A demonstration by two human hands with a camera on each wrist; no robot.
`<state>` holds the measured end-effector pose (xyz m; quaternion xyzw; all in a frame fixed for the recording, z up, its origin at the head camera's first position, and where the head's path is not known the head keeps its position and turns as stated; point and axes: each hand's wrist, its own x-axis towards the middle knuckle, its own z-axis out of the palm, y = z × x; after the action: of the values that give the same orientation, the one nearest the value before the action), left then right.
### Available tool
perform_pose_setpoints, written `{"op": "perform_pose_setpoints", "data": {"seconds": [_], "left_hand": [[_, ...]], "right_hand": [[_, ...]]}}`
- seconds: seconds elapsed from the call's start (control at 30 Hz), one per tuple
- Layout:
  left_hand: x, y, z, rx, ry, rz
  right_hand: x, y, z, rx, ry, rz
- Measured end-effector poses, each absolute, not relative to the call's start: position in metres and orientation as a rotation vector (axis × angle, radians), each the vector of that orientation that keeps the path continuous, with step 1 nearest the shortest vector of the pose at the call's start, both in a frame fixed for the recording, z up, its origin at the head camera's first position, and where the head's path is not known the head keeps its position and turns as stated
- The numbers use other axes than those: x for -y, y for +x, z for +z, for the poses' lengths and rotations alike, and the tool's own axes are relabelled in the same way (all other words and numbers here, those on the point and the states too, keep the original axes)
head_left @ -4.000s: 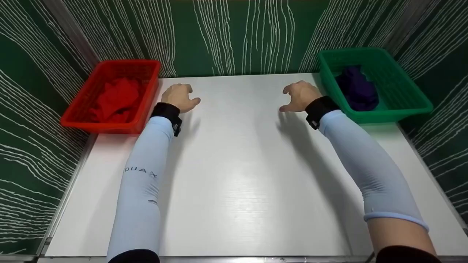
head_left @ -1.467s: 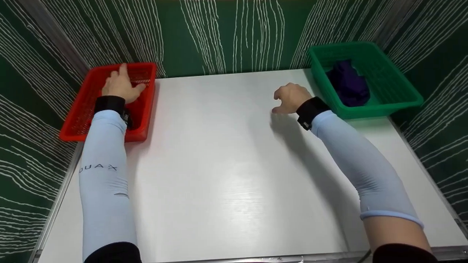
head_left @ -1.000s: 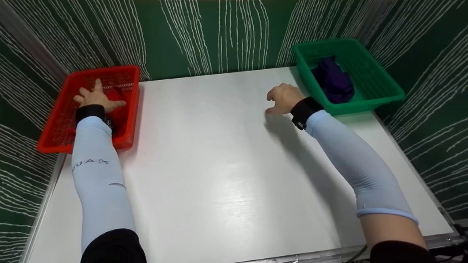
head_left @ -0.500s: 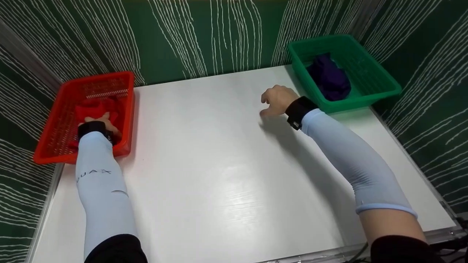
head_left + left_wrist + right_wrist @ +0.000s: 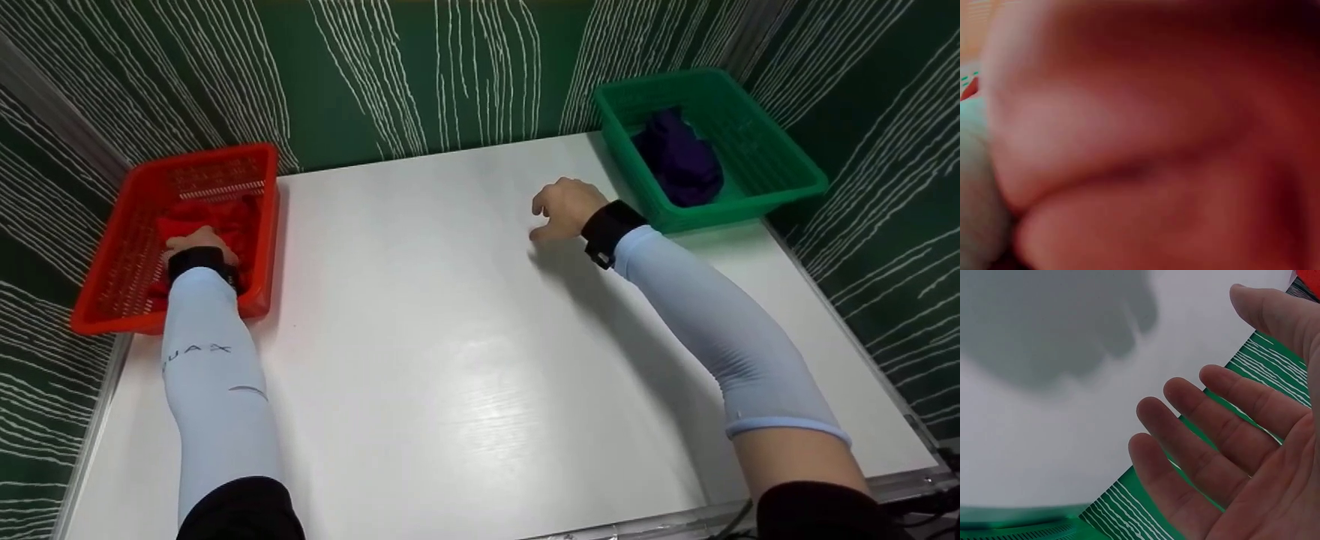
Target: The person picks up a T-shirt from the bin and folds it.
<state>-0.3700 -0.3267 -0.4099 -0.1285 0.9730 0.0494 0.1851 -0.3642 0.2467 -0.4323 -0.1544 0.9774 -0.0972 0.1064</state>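
L hand [image 5: 202,244] down in red basket [image 5: 265,247], at red cloth [image 5: 241,221]. Can't tell if L grip holds it (fingers hid, wrist pic v. blurry). R hand [image 5: 568,208] just over white table [image 5: 420,300], nr green basket [image 5: 697,216]; R grip wide, fingers & thumb apart. Purple cloth [image 5: 679,161] bunched up in green basket.

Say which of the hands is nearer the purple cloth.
Right. The right hand is over the table, just outside the green basket holding the purple cloth; the left hand is across the table, inside the red basket.
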Motion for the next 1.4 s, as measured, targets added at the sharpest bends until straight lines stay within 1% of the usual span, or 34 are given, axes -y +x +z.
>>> {"op": "perform_pose_setpoints", "data": {"seconds": [0.1,0.3,0.4,0.5,0.6,0.73,0.83,0.97,1.2,1.4], "left_hand": [[0.330,-0.376,-0.412,-2.780,-0.479,0.263],[0.341,-0.396,-0.418,-2.830,-0.581,0.357],[0.342,-0.406,-0.415,-2.846,-0.608,0.360],[0.338,-0.405,-0.400,-2.866,-0.608,0.367],[0.324,-0.391,-0.372,-2.867,-0.611,0.386],[0.325,-0.399,-0.353,-2.889,-0.609,0.424],[0.330,-0.410,-0.348,-2.929,-0.577,0.453],[0.318,-0.404,-0.332,-2.958,-0.546,0.508],[0.291,-0.401,-0.314,-3.005,-0.514,0.578],[0.254,-0.397,-0.304,-3.070,-0.463,0.648]], "right_hand": [[-0.245,-0.364,-0.431,-2.874,-0.462,-0.281],[-0.244,-0.362,-0.427,-2.882,-0.473,-0.333],[-0.245,-0.361,-0.428,-2.876,-0.476,-0.360],[-0.243,-0.363,-0.427,-2.882,-0.472,-0.363],[-0.243,-0.364,-0.426,-2.889,-0.478,-0.358],[-0.242,-0.364,-0.424,-2.902,-0.507,-0.368],[-0.241,-0.364,-0.424,-2.905,-0.517,-0.375],[-0.238,-0.366,-0.424,-2.897,-0.515,-0.384],[-0.235,-0.366,-0.421,-2.892,-0.519,-0.430],[-0.227,-0.363,-0.421,-2.898,-0.640,-0.465]]}}
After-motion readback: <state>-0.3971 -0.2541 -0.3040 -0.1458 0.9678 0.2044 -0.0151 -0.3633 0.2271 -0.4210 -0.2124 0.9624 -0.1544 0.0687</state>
